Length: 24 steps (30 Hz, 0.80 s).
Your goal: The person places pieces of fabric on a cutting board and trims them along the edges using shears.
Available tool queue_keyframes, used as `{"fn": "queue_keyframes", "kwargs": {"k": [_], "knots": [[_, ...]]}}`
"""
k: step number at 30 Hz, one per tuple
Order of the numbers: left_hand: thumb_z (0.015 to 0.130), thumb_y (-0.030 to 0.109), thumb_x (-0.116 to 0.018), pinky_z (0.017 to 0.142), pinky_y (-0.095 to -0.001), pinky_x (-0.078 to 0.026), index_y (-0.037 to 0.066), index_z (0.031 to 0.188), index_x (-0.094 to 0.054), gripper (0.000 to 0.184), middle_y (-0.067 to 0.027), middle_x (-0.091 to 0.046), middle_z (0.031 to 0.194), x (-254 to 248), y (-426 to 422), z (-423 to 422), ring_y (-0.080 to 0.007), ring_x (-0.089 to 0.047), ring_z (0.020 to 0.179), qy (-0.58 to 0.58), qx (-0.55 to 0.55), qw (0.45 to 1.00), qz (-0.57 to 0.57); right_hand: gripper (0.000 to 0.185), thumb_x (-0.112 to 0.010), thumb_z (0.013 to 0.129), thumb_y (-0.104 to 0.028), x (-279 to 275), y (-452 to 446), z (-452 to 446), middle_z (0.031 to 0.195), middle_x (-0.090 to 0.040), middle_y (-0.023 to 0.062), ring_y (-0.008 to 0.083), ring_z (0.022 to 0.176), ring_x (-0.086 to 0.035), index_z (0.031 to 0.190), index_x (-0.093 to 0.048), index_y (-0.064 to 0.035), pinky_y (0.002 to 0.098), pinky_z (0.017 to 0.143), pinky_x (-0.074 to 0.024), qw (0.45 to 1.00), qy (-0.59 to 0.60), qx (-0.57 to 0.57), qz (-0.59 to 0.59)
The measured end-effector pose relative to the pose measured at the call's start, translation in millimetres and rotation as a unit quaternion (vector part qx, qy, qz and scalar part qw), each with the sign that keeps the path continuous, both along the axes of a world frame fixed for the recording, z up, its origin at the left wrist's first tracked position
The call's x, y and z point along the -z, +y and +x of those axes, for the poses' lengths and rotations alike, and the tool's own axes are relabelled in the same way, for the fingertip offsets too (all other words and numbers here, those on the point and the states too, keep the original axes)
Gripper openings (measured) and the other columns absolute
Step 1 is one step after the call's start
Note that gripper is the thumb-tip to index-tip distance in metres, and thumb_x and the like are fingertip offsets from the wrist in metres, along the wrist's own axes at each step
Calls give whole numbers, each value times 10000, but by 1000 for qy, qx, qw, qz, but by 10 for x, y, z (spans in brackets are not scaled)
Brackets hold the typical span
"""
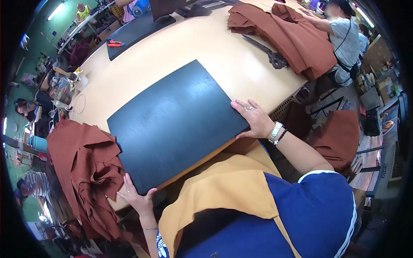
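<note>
A flat black board [178,124], like a cutting mat, lies on the pale table before me, its near edge along the table's front. At its near left corner my left hand [138,199] rests against the edge, fingers stretched and thumb apart. My right hand [257,121] lies at the right corner with its fingers spread over the edge. Brown fabric pieces [88,172] are heaped just left of the board, close to my left hand. Both hands touch the board without closing round it.
Scissors [269,53] lie beside a stack of brown fabric [286,38] at the far right. A red cutter [115,43] rests on another black board [137,35] at the back. A brush [65,73] and white tub [81,83] stand left. A co-worker [344,38] stands at the far right.
</note>
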<state>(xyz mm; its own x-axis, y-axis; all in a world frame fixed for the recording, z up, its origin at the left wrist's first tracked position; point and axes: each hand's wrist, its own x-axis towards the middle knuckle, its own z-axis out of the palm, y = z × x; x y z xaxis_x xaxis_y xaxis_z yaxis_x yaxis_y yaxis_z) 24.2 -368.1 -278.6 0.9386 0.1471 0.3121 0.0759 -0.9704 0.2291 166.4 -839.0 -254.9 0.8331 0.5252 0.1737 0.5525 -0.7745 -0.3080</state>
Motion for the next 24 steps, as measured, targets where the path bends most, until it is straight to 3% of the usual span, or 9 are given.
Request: {"fn": "queue_keyframes", "kwargs": {"k": [3, 4, 7, 8, 9, 10, 13, 18, 24], "knots": [[620, 872, -462, 1096, -666, -79, 39, 1460, -333, 1190, -155, -447, 1436, -23, -28, -2, -319, -414, 1337, 5, -8, 1000, 11, 1039, -731, 703, -602, -10, -4, -8, 1464, -395, 155, 291, 1372, -361, 1479, -252, -104, 539, 1121, -240, 1000, 7, -4, -5], [719, 832, -446, 1114, -629, -56, 47, 1489, -253, 1116, -125, -351, 1505, -37, -33, -31, -350, -291, 1402, 20, -5, 1000, 13, 1030, -733, 707, -595, -23, 9, -18, 1469, -389, 154, 290, 1373, -359, 1478, -254, -107, 537, 1120, -242, 1000, 12, -1, -7], [758, 802, -471, 1118, -612, -70, 39, 1492, -225, 1087, -149, -286, 1529, -42, -294, -155, -401, -201, 1420, -143, 12, 988, -59, 1024, -720, 701, -625, -129, -43, 29, 1497, -346, 152, 298, 1385, -337, 1472, -270, -122, 552, 1114, -238, 999, 30, -19, -27], [835, 719, -485, 1113, -622, -84, 14, 1490, -171, 1012, -189, -232, 1538, 191, -244, -361, -455, -132, 1419, -154, 26, 986, -65, 1033, -716, 693, -640, -189, -64, 62, 1504, -334, 152, 302, 1389, -329, 1471, -272, -124, 561, 1112, -235, 998, 31, -34, -47], [888, 649, -474, 1119, -594, -125, -1, 1480, -181, 926, -211, -280, 1501, 683, -97, -562, -448, -192, 1402, -224, 37, 973, -34, 1042, -712, 686, -654, -225, -91, 101, 1511, -322, 153, 306, 1392, -322, 1470, -275, -126, 570, 1110, -233, 996, 32, -48, -63], [909, 592, -491, 1105, -584, -195, 11, 1466, -229, 847, -203, -309, 1473, 900, -122, -633, -440, -224, 1391, -264, 61, 957, -102, 1072, -706, 659, -686, -235, -151, 176, 1523, -288, 172, 325, 1399, -303, 1471, -277, -132, 596, 1101, -227, 993, 36, -85, -79], [911, 583, -491, 1102, -575, -204, 9, 1461, -238, 834, -201, -317, 1469, 877, -412, -535, -432, -235, 1385, -200, 81, 966, -143, 1074, -719, 649, -676, -199, -294, 366, 1517, -283, 193, 335, 1405, -285, 1469, -282, -135, 605, 1096, -227, 978, 23, -182, -101], [914, 566, -492, 1096, -561, -218, 5, 1454, -253, 814, -199, -330, 1460, 654, -753, 90, -420, -252, 1375, -72, 106, 981, -149, 1010, -730, 693, -593, -42, -321, 419, 1499, -280, 216, 357, 1419, -243, 1472, -265, -148, 653, 1082, -195, 975, 73, -193, -85], [918, 547, -492, 1088, -544, -236, 1, 1444, -271, 790, -196, -345, 1451, 513, -938, 863, -405, -273, 1363, 18, 140, 978, -153, 1003, -762, 671, -542, 58, -396, 453, 1549, -186, 228, 364, 1437, -214, 1483, -256, -242, 679, 1059, -144, 963, 160, -213, -30]]}}
